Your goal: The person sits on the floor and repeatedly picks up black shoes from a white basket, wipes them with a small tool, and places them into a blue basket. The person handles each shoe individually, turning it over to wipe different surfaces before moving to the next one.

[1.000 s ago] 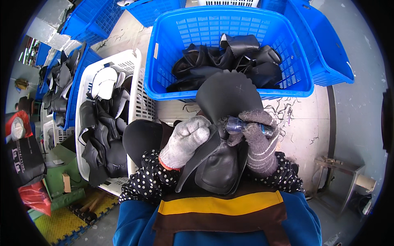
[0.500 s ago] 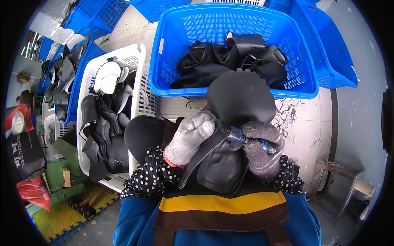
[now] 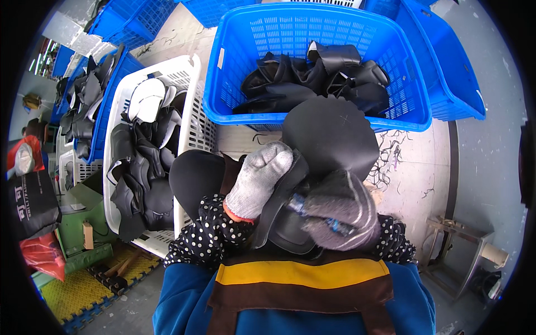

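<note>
My left hand [image 3: 261, 177], in a light grey knit glove, is closed on the edge of a black leather piece [image 3: 272, 215], which looks like a shoe upper, over my lap. My right hand [image 3: 343, 215], in a darker grey glove, is closed around a small tool with shiny blue wrapping [image 3: 296, 204]. Its tip reaches to the leather; its kind cannot be made out. Just beyond both hands spreads a wide, rounded black leather panel [image 3: 330, 137] with a notched far edge. Whether it joins the held piece is hidden by my hands.
Ahead stands a blue basket [image 3: 416, 106] holding several black leather pieces. A white basket [image 3: 196, 106] with more pieces is on my left. Dark trimmed strips [image 3: 391, 159] litter the floor at right, near a metal stand [image 3: 460, 240]. A green machine [image 3: 84, 223] sits far left.
My right hand has swung left and inward across the held leather, bringing the blue-wrapped tool nearer my left hand. My left hand has turned slightly more upright, still gripping the edge.
</note>
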Motion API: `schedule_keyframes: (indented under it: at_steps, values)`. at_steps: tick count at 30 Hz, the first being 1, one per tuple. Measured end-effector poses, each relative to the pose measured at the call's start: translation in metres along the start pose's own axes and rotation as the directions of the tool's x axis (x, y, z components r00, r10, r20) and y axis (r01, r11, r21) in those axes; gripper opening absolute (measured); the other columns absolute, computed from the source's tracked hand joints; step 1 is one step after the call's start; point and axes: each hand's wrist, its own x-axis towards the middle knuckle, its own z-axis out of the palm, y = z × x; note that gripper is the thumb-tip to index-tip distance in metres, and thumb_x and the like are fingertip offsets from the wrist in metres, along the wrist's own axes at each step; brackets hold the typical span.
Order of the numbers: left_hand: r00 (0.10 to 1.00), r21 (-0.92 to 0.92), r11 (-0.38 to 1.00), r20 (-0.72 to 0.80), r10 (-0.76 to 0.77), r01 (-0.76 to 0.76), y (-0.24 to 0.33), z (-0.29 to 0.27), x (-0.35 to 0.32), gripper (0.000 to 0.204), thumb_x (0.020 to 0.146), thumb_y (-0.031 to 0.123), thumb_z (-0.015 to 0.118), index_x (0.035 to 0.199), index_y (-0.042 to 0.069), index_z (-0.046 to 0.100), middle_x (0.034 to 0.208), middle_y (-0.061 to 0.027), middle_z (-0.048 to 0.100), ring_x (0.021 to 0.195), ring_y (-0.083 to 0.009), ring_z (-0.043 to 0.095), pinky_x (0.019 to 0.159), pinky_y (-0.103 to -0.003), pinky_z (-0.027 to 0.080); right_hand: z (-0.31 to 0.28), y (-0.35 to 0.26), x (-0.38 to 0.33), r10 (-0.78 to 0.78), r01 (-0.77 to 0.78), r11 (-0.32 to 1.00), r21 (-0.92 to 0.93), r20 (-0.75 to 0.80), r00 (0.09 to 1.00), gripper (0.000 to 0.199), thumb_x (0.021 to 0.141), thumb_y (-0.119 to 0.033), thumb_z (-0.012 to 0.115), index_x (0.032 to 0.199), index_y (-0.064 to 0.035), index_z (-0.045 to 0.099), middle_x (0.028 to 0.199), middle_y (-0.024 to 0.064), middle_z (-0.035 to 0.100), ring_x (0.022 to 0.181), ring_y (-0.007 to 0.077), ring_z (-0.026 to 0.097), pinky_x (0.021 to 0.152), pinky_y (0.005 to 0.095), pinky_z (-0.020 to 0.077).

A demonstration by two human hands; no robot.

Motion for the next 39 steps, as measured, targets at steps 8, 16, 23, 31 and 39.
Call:
schedule_keyframes:
  at_steps: [8, 16, 23, 31, 39]
  values:
    - [0.997, 0.265, 0.961, -0.009, 0.082, -0.077, 0.0, -0.005, 0.01, 0.023, 0.109, 0.018, 0.057, 0.119, 0.0, 0.068, 0.104, -0.001, 0.069, 0.095, -0.0069, 0.061, 0.091, -0.024, 0.049, 0.02, -0.023, 0.023, -0.134, 0.135, 0.991, -0.014, 0.046, 0.99, 0.046, 0.069, -0.014, 0.087, 0.113, -0.0096, 0.076, 0.086, 0.0061, 0.073, 0.069, 0.0257, 0.065, 0.066, 0.0409, 0.053]
    - [0.998, -0.025, 0.999, -0.063, -0.031, 0.03, -0.011, -0.008, 0.017, 0.017, 0.108, 0.013, 0.056, 0.117, 0.002, 0.067, 0.108, -0.0026, 0.071, 0.098, -0.0097, 0.067, 0.089, -0.025, 0.055, 0.02, -0.02, 0.022, -0.184, 0.191, 0.981, -0.036, 0.146, 0.972, 0.044, 0.072, -0.01, 0.085, 0.115, -0.0094, 0.075, 0.092, 0.0092, 0.074, 0.077, 0.0273, 0.067, 0.073, 0.0412, 0.0544]
    - [0.99, -0.151, 0.985, -0.105, -0.099, 0.083, -0.004, 0.001, 0.021, 0.015, 0.107, 0.017, 0.06, 0.102, 0.007, 0.07, 0.092, 0.0036, 0.068, 0.081, -0.0033, 0.062, 0.074, -0.02, 0.051, 0.021, -0.018, 0.025, -0.215, 0.23, 0.971, -0.063, 0.19, 0.958, 0.043, 0.074, -0.007, 0.083, 0.116, -0.0093, 0.073, 0.098, 0.0118, 0.074, 0.084, 0.0287, 0.07, 0.079, 0.0415, 0.0556]
    - [0.907, -0.023, 0.995, -0.41, -0.094, 0.093, 0.002, 0.0, 0.025, 0.014, 0.106, 0.016, 0.061, 0.109, 0.006, 0.069, 0.096, -0.0002, 0.069, 0.083, -0.009, 0.066, 0.075, -0.022, 0.053, 0.021, -0.002, 0.023, -0.185, 0.181, 0.983, 0.038, 0.134, 0.974, 0.042, 0.077, -0.004, 0.081, 0.118, -0.0092, 0.072, 0.105, 0.0149, 0.074, 0.093, 0.0304, 0.072, 0.085, 0.0417, 0.057]
    - [0.71, 0.768, -0.313, 0.638, 0.299, -0.559, 0.054, 0.034, -0.048, 0.061, 0.072, 0.058, 0.081, 0.11, 0.01, 0.073, 0.09, -0.001, 0.067, 0.088, -0.0169, 0.066, 0.111, -0.054, 0.037, 0.011, 0.039, 0.03, 0.153, -0.086, 0.967, 0.239, -0.28, 0.948, 0.039, 0.081, 0.005, 0.076, 0.118, -0.006, 0.068, 0.113, 0.0178, 0.073, 0.105, 0.0291, 0.073, 0.091, 0.039, 0.0576]
